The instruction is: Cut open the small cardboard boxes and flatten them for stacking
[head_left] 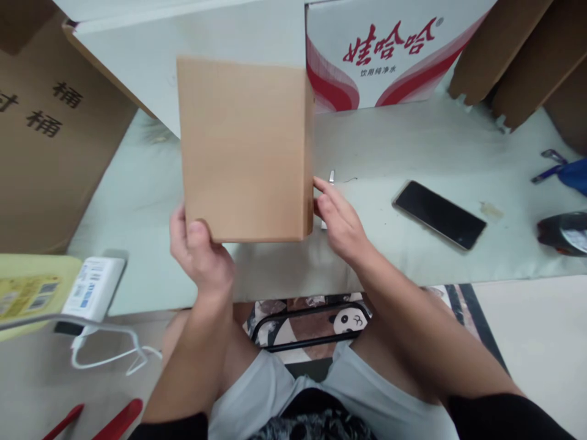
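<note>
A plain brown cardboard box [243, 150] is held up above the pale table in the middle of the head view. My left hand [199, 250] grips its lower left corner, thumb on the near face and fingers behind the edge. Along the box's right side, my right hand [339, 220] presses its fingers against the narrow face; the fingertips are partly hidden. A small thin object with a metallic tip [331, 176] shows behind the right hand, mostly covered, and I cannot tell its kind.
Behind stand a white carton with red lettering [394, 55] and brown cartons [499, 55]. A black phone [439, 214] and a dark bottle [564, 233] lie to the right. At left are a large carton [55, 165] and a white power bank [94, 287] with a cable.
</note>
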{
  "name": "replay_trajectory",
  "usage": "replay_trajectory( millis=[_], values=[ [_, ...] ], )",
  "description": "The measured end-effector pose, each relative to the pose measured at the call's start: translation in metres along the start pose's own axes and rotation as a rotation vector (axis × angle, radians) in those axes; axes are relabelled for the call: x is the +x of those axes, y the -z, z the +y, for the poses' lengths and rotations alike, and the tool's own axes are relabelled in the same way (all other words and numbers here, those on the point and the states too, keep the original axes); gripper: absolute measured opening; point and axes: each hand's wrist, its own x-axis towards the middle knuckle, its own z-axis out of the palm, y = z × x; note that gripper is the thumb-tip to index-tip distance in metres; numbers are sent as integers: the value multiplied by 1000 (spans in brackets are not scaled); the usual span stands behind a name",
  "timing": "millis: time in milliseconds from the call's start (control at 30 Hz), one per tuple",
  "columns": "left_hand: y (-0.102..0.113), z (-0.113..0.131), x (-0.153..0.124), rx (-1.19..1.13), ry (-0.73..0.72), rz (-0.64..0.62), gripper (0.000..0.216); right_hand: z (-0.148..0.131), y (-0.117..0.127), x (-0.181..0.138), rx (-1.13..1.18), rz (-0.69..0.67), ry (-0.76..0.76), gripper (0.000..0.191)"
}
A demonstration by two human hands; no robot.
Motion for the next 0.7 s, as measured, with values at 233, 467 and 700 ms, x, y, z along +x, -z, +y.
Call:
replay_trajectory(
  millis=[233, 467, 700],
  values=[
    [12, 41, -14, 440, -421, -323, 61, 2, -15, 2, 358, -26, -344, 65],
    [16, 57, -18, 611, -492, -460, 69, 5, -30, -5, 456, -139, -689, 59],
    [8, 64, -33, 718, -601, -658, 61, -8, 2, 4, -751, -188, -405, 34]
  ],
)
